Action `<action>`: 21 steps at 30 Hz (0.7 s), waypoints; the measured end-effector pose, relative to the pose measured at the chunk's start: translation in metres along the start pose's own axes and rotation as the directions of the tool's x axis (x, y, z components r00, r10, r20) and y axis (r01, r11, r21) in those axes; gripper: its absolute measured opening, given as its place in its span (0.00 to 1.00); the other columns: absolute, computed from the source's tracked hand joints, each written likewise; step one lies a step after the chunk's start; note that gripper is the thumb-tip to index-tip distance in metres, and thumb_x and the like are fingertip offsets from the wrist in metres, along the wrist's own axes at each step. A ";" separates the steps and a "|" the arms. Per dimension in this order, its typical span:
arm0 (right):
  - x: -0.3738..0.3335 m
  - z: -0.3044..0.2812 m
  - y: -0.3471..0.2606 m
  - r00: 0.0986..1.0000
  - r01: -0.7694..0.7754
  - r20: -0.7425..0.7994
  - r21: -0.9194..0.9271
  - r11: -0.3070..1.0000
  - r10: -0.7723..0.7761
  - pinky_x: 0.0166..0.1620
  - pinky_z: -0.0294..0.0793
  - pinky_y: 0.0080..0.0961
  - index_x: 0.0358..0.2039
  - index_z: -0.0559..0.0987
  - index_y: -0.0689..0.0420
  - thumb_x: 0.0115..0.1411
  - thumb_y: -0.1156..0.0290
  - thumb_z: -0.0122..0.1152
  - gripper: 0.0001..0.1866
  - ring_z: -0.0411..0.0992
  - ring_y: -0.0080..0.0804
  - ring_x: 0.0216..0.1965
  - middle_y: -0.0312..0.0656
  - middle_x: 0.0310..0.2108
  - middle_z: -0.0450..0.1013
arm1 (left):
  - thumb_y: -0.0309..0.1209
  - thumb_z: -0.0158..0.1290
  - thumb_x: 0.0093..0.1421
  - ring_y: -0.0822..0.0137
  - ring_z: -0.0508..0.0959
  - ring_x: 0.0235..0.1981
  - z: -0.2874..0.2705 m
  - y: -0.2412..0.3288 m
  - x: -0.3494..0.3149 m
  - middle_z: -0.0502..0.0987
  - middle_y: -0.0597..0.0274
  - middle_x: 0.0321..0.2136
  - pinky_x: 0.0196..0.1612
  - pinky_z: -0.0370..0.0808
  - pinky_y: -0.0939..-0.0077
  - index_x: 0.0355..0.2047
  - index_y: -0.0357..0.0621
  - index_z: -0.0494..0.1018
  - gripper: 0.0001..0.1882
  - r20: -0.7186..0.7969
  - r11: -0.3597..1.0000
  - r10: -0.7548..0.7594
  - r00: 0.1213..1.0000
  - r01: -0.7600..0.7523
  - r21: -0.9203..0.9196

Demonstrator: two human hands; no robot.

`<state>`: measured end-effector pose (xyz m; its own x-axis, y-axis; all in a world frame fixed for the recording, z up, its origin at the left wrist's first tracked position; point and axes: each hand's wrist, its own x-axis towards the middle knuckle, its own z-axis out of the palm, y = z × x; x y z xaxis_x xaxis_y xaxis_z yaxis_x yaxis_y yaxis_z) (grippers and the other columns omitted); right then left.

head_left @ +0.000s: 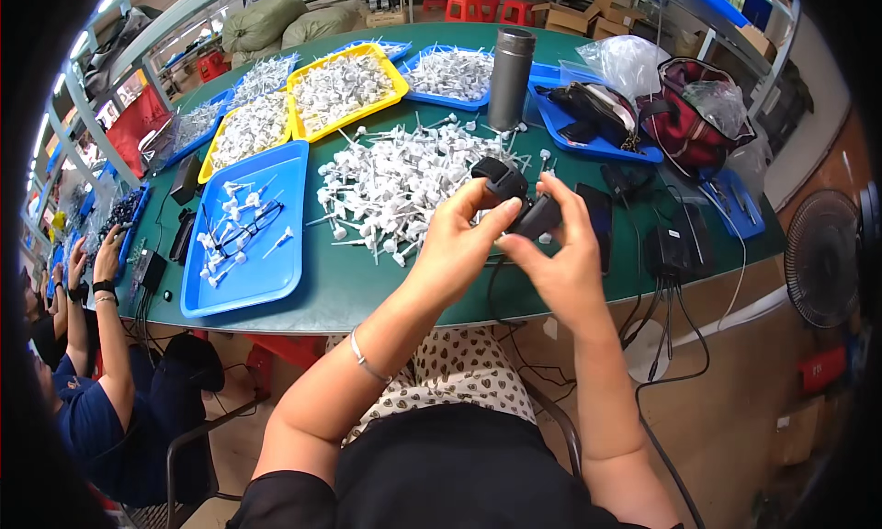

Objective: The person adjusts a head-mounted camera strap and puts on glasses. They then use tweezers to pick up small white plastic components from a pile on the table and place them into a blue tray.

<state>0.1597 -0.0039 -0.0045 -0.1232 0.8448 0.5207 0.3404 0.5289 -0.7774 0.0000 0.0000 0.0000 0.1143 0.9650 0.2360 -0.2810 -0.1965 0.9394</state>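
Above the front of the green table point(367, 319), my two hands hold a black wristband point(501, 175) with a dark block-like part point(537, 218). My left hand point(455, 239) pinches its left side between thumb and fingers. My right hand point(570, 262) grips the dark part from the right, fingers over the top and thumb below. A thin black cable hangs beneath it. Just behind my hands spreads a heap of small white plastic parts with thin stems point(404, 180); my hands hide some of it.
A blue tray point(285, 285) at left holds a few white parts and dark-framed glasses point(253, 230). Filled yellow trays point(401, 83) and a grey flask point(511, 79) stand behind. Black cabled boxes point(669, 253) sit right, near a fan point(827, 258). Another person point(101, 391) works at left.
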 end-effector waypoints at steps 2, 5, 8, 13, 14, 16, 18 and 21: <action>0.000 -0.006 -0.001 0.998 -0.060 0.032 0.287 0.956 0.053 0.48 0.75 0.25 0.60 0.67 0.65 0.60 0.65 0.68 0.32 0.73 0.26 0.47 0.47 0.50 0.73 | 0.29 0.55 0.65 0.75 0.75 0.39 -0.003 0.006 -0.011 0.73 0.64 0.45 0.45 0.75 0.80 0.47 0.38 0.73 0.12 0.009 0.996 0.066 0.998 -0.067 0.051; -0.005 -0.012 -0.013 0.946 -0.291 0.249 0.357 0.888 0.210 0.41 0.75 0.18 0.54 0.74 0.66 0.63 0.67 0.65 0.22 0.73 0.18 0.36 0.35 0.35 0.76 | 0.29 0.56 0.64 0.75 0.73 0.43 -0.010 0.019 -0.025 0.70 0.61 0.46 0.47 0.75 0.80 0.44 0.35 0.74 0.11 0.038 0.987 0.095 0.995 -0.099 0.125; -0.011 -0.006 -0.020 0.968 -0.233 0.190 0.450 0.862 0.163 0.39 0.74 0.19 0.52 0.74 0.65 0.63 0.66 0.65 0.22 0.72 0.17 0.36 0.36 0.35 0.76 | 0.29 0.59 0.62 0.69 0.68 0.55 -0.011 0.000 -0.042 0.66 0.55 0.51 0.49 0.77 0.75 0.58 0.36 0.61 0.27 -0.134 0.949 0.178 0.975 -0.134 0.285; -0.017 0.001 -0.022 0.979 0.185 0.102 -0.069 0.980 -0.178 0.35 0.75 0.29 0.40 0.76 0.62 0.63 0.60 0.62 0.16 0.77 0.39 0.30 0.48 0.32 0.76 | 0.32 0.59 0.63 0.72 0.77 0.42 -0.007 0.016 -0.069 0.75 0.58 0.42 0.39 0.78 0.78 0.59 0.31 0.63 0.28 0.033 0.964 -0.247 0.968 0.249 -0.090; -0.018 0.000 -0.025 0.977 0.188 0.116 -0.082 0.979 -0.178 0.35 0.75 0.30 0.40 0.76 0.62 0.64 0.61 0.61 0.15 0.77 0.39 0.30 0.47 0.31 0.76 | 0.32 0.59 0.63 0.73 0.77 0.40 -0.008 0.014 -0.072 0.76 0.59 0.40 0.37 0.78 0.78 0.56 0.32 0.65 0.26 0.022 0.962 -0.255 0.967 0.256 -0.092; -0.019 0.003 -0.026 0.977 0.180 0.122 -0.048 0.982 -0.173 0.34 0.74 0.30 0.39 0.76 0.61 0.64 0.62 0.60 0.14 0.76 0.38 0.29 0.46 0.30 0.76 | 0.33 0.59 0.63 0.74 0.77 0.38 -0.010 0.009 -0.079 0.77 0.60 0.36 0.34 0.77 0.79 0.52 0.32 0.70 0.21 -0.008 0.959 -0.270 0.963 0.268 -0.097; -0.021 0.010 -0.021 0.982 0.154 0.101 0.048 0.987 -0.158 0.34 0.74 0.29 0.39 0.76 0.61 0.65 0.63 0.60 0.13 0.76 0.35 0.29 0.45 0.30 0.76 | 0.34 0.59 0.63 0.72 0.78 0.35 -0.008 0.011 -0.080 0.77 0.60 0.35 0.33 0.77 0.79 0.50 0.34 0.71 0.20 -0.040 0.955 -0.287 0.957 0.283 -0.091; -0.021 0.009 -0.012 0.984 0.084 0.141 0.146 0.986 -0.105 0.33 0.73 0.27 0.39 0.77 0.61 0.65 0.64 0.60 0.12 0.74 0.32 0.28 0.43 0.30 0.75 | 0.34 0.60 0.62 0.73 0.78 0.32 -0.005 0.009 -0.078 0.78 0.59 0.35 0.29 0.77 0.80 0.48 0.34 0.72 0.19 -0.061 0.950 -0.301 0.952 0.294 -0.107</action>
<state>0.1501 -0.0271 -0.0094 -0.2881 0.7876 0.5447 0.1888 0.6044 -0.7740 -0.0159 -0.0763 -0.0111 0.1351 0.9881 -0.0739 -0.3354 0.1158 0.9349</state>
